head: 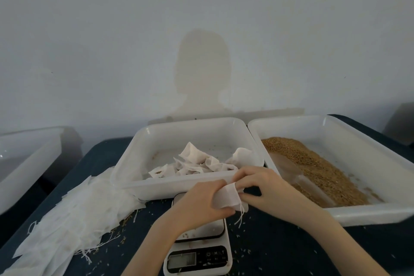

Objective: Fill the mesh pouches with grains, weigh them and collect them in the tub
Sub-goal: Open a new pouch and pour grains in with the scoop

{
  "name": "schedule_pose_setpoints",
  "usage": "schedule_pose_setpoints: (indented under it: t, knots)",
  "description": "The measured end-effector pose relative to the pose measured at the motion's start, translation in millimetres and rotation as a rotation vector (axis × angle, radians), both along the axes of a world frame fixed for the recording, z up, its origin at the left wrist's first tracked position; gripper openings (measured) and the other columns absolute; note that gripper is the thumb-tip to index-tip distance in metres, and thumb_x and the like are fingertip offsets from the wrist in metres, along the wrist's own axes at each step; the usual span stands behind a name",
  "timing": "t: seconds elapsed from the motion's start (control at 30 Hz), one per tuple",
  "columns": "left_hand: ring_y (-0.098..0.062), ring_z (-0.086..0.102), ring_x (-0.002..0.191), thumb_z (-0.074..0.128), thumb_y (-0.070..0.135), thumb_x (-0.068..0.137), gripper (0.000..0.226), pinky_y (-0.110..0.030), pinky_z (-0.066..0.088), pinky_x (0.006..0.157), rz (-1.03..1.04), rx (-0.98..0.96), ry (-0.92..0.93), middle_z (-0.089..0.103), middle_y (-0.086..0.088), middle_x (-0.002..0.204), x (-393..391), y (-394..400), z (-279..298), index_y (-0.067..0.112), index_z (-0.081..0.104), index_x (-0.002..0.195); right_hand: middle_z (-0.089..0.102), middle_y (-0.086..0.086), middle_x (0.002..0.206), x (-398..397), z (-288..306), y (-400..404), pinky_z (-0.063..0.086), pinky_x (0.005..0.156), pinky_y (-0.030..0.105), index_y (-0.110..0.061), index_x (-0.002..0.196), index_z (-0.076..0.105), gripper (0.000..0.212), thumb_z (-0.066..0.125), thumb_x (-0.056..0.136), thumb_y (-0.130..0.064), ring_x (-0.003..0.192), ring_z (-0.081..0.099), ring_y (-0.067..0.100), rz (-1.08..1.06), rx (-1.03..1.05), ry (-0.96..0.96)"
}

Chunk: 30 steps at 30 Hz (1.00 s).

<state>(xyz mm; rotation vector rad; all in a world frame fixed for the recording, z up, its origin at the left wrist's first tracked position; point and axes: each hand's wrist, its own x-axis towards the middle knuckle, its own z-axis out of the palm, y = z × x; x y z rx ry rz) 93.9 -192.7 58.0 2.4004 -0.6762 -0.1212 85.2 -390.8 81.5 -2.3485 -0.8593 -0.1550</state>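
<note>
A white mesh pouch [228, 197] is held between both hands above the scale [199, 251]: it is gripped by the left hand [199, 204] and pinched at its top by the right hand [262, 186]. Filled pouches [197, 163] are seen in the middle tub [134, 163], grains [318, 168] in the right tub [369, 215], and empty pouches [74, 215] are piled on the dark tabletop [280, 248].

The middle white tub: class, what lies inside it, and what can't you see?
Inside the middle tub lies a loose heap of mesh pouches on its near side, with bare floor behind. Whether they hold grains cannot be told. The near wall hides the heap's bottom edge.
</note>
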Motion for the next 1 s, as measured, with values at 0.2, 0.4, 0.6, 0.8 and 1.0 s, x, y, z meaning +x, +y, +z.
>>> schedule_pose_setpoints:
  t: [0.2,0.4,0.6,0.8,1.0]
  knots:
    - [0.016,0.048,0.091,0.063,0.056,0.077,0.033,-0.010,0.038,0.068,0.029,0.040,-0.067,0.052,0.030,0.097,11.7,-12.9,-0.8,0.049,0.045,0.103,0.063,-0.019,0.095,24.6,8.3,-68.3,0.048,0.082,0.017,-0.032,0.087,0.072,0.011,0.061,0.088,-0.029,0.088,0.059,-0.002,-0.445,0.094,-0.027]
    - [0.009,0.051,0.089,0.063,0.052,0.079,0.033,-0.009,0.040,0.071,0.003,0.086,-0.104,0.052,0.027,0.097,19.8,-36.3,-2.3,0.046,0.043,0.105,0.063,-0.006,0.082,56.7,-23.2,-132.6,0.053,0.076,0.032,-0.023,0.078,0.063,0.036,0.051,0.090,-0.055,0.075,0.059,0.013,-0.733,-0.598,0.297]
    - [0.009,0.054,0.086,0.063,0.049,0.080,0.022,-0.015,0.047,0.073,-0.027,0.066,-0.088,0.057,0.024,0.095,22.2,-51.4,-6.1,0.049,0.046,0.093,0.063,-0.008,0.076,58.6,-31.7,-132.4,0.046,0.059,0.024,-0.026,0.079,0.060,0.028,0.063,0.080,-0.054,0.067,0.058,0.009,-0.637,-0.601,0.399]
    - [0.012,0.053,0.088,0.062,0.049,0.078,0.021,-0.014,0.043,0.069,-0.014,0.058,-0.096,0.056,0.028,0.092,25.5,-44.4,-6.5,0.054,0.045,0.089,0.056,-0.004,0.077,57.8,-15.3,-134.9,0.049,0.068,0.029,-0.017,0.084,0.059,0.027,0.046,0.090,-0.041,0.076,0.058,0.017,-0.798,-0.707,0.230]
    - [0.010,0.053,0.088,0.059,0.051,0.076,0.020,-0.015,0.043,0.069,-0.025,0.042,-0.091,0.055,0.031,0.090,25.8,-44.6,-12.9,0.055,0.045,0.090,0.048,-0.007,0.073,65.7,6.9,-124.3,0.040,0.065,0.023,-0.018,0.085,0.052,0.011,0.050,0.089,-0.028,0.070,0.051,0.013,-0.926,-0.838,0.212]
